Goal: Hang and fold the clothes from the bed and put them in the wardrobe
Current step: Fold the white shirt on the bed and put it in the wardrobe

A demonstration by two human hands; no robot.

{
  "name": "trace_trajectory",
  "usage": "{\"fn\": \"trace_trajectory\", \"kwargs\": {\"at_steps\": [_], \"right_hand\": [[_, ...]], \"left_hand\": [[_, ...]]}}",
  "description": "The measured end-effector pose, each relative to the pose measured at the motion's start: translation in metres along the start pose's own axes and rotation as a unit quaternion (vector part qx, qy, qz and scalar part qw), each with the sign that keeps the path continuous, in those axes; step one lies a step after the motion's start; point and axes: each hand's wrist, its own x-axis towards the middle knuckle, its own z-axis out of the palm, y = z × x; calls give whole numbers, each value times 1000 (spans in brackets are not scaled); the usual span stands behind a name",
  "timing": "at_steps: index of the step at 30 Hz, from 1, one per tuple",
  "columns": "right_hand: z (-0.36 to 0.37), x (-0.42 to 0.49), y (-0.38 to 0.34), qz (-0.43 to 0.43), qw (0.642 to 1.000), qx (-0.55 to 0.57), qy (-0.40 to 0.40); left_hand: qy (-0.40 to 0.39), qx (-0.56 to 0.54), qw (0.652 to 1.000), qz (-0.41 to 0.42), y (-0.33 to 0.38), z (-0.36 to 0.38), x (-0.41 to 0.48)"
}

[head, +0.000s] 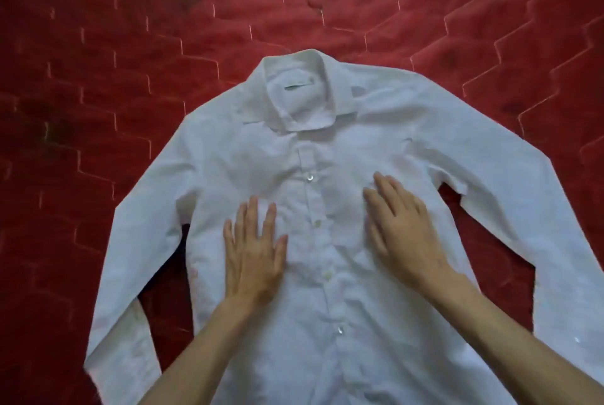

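A white button shirt (228, 156) lies spread out flat on the bed, on a red quilted bedcover (130, 45). Its front side is up and it is closed along the row of buttons (309, 178). The collar (300, 91) points away from the person. The lower part of the shirt goes out of the picture at the bottom edge. The two sleeves are spread to the sides and run down toward the person: one sleeve (130, 274) on the left and the other sleeve (523, 208) on the right, each with a gap of red cover between it and the body of the shirt.

Both bare hands are on the chest part of the shirt. The left grip (253, 254) lies palm down just to the left of the button row, with the fingers (251, 212) straight and a little apart. The right grip (402, 231) lies palm down just to the right of the button row, a little nearer to the collar, and its fingers (382, 185) are straight too. Both grips are flat and unclenched; they rest on the cloth and pinch none of it. The button row runs between them, and the cloth there is wrinkled. The bare forearms come in from the bottom edge over the lower part of the shirt.
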Motion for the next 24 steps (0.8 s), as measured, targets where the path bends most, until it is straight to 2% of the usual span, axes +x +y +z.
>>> {"fn": "trace_trajectory", "kwargs": {"at_steps": [5, 9, 14, 16, 18, 20, 22, 24], "right_hand": [[36, -97, -14, -27, 992, -53, -115], [42, -167, -29, 14, 991, -55, -119], [38, -271, -34, 40, 988, -71, -128], [32, -297, -30, 47, 986, -75, -141], [23, -312, -24, 78, 982, -82, -148], [10, -319, -17, 152, 976, -92, -128], [-3, -324, -8, 260, 958, -94, -70], [-17, -329, -1, 387, 921, -19, -43]], "left_hand": [[-34, -14, 999, -12, 19, 22, -88], [-63, -22, 998, 9, 26, 33, -168], [-83, -5, 995, 54, 0, 39, -272], [-84, -1, 995, 47, -12, 36, -298], [-91, 15, 996, 12, -20, 30, -316], [-97, 14, 994, -58, -25, 26, -328], [-83, -29, 982, -165, -29, 19, -335], [-61, -86, 960, -258, -34, 14, -339]]}}
